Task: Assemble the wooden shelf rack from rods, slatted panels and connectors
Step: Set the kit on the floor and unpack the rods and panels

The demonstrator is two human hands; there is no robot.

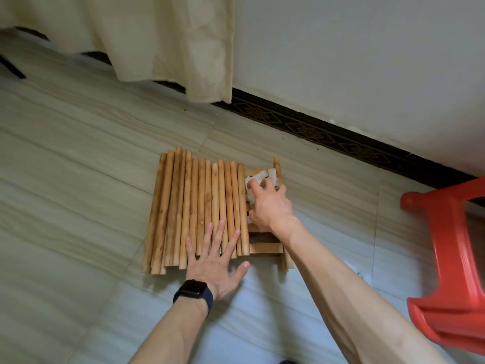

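Outspread left hand resting on honey-coloured round rods, right hand grasping white connectors, slatted panels underneath

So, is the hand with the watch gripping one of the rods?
No, the left hand lies flat with fingers spread on the rods.

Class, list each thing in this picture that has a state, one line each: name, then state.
rods: loose, lying side by side on the slatted panels
slatted panels: flat on the floor, unassembled
connectors: loose heap on the panels, none fitted
left hand: open, fingers straight on the rods
right hand: fingers curled round connectors
curtain: hanging
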